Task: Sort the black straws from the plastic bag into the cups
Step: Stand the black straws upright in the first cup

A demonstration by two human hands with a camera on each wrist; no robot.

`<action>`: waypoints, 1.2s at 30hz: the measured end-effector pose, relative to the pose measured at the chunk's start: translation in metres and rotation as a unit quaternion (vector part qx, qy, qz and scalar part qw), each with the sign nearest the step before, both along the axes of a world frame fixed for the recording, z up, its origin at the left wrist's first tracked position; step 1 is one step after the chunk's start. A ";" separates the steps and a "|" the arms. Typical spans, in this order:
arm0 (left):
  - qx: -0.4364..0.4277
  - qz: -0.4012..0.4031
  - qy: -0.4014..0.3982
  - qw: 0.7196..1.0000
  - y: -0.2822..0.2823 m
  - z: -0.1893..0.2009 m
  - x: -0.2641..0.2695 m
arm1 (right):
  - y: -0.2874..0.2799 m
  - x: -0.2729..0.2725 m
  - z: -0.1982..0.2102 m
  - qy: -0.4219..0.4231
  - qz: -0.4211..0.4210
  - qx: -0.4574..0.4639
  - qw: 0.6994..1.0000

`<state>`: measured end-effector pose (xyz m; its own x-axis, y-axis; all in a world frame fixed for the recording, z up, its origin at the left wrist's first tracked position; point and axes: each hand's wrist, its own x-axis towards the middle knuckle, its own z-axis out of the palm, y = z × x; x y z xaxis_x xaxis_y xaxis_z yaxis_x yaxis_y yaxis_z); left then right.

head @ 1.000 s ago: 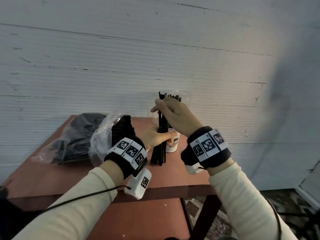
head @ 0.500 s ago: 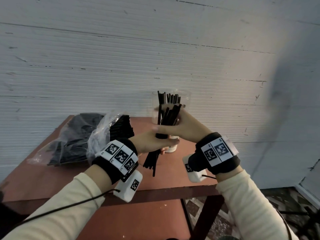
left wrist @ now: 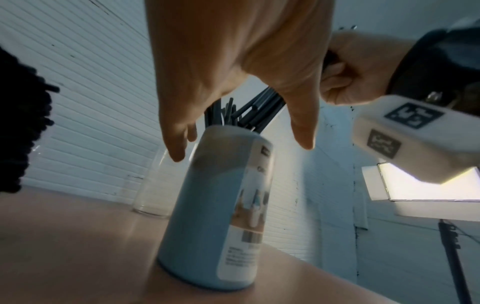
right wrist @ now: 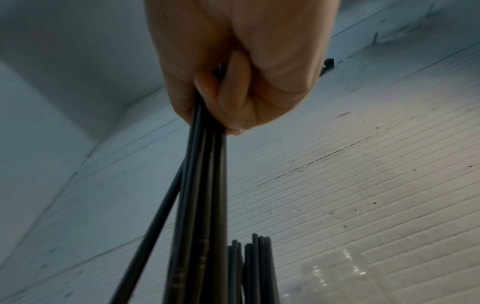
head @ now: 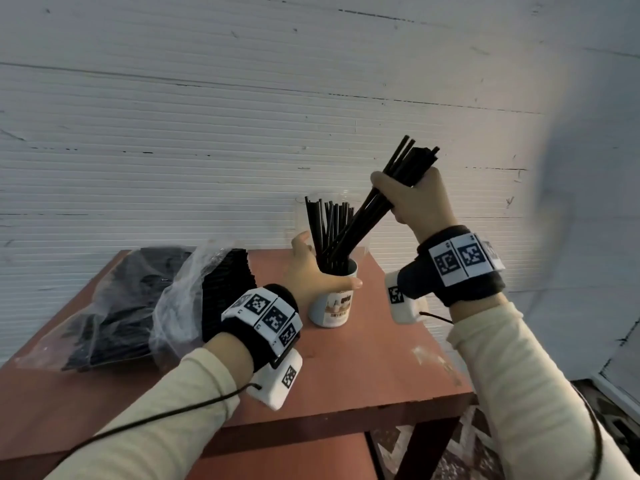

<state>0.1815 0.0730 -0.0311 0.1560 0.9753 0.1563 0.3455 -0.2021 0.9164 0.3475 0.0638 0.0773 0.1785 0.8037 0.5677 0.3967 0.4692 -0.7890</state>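
Observation:
My right hand [head: 412, 199] grips a bundle of black straws [head: 374, 206] around its upper part and holds it tilted, the lower ends inside the pale blue labelled cup [head: 332, 306]. More black straws [head: 329, 223] stand upright in that cup. My left hand [head: 313, 268] spans the cup's rim, thumb on the near side and fingers behind. In the left wrist view the left hand's fingers [left wrist: 176, 144] are straight and spread over the cup [left wrist: 215, 216]. The right wrist view shows the right hand [right wrist: 233, 82] curled round the bundle [right wrist: 202, 185].
A clear plastic bag [head: 138, 299] full of black straws lies on the left of the red-brown table [head: 363, 375]. A clear glass [left wrist: 153, 185] stands just behind the cup, against the white ribbed wall. The table's front and right edges are near my wrists.
My right hand has lifted the bundle up and to the right, and its lower ends now sit in the cup. My left hand has let go of the bundle and moved to the cup's rim.

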 end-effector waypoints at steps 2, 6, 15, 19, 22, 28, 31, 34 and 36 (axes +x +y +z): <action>-0.030 -0.016 0.016 0.999 0.014 -0.002 0.004 | 0.013 -0.002 0.001 -0.027 -0.011 -0.028 0.999; -0.074 -0.017 0.067 0.995 0.028 -0.001 0.005 | 0.037 -0.013 -0.003 -0.105 -0.014 -0.073 0.992; -0.040 -0.021 0.113 0.993 0.029 0.000 0.000 | 0.045 -0.034 -0.035 -0.270 0.052 -0.206 0.939; -0.050 -0.026 0.098 0.994 0.028 0.000 0.000 | 0.039 -0.036 -0.040 -0.223 0.069 -0.184 0.955; -0.058 -0.026 0.106 0.992 0.024 0.004 0.001 | 0.037 -0.037 -0.037 -0.240 0.011 -0.093 0.966; -0.073 -0.026 0.122 0.990 0.020 0.008 -0.002 | 0.044 -0.038 -0.043 -0.380 -0.008 0.029 0.924; -0.068 -0.030 0.146 0.987 0.018 0.003 -0.006 | 0.039 -0.038 -0.043 -0.375 -0.010 0.024 0.927; -0.053 -0.005 0.142 0.988 0.005 0.003 -0.017 | 0.025 -0.043 -0.039 -0.328 -0.006 0.077 0.942; -0.012 0.023 0.128 0.991 -0.005 0.006 -0.032 | 0.012 -0.052 -0.037 -0.294 0.018 0.106 0.950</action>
<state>0.1500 0.0676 -0.0249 0.1426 0.9853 0.0940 0.5765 -0.1599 0.8013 0.2957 0.0762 0.0399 -0.2445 0.6602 0.7102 0.7205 0.6139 -0.3227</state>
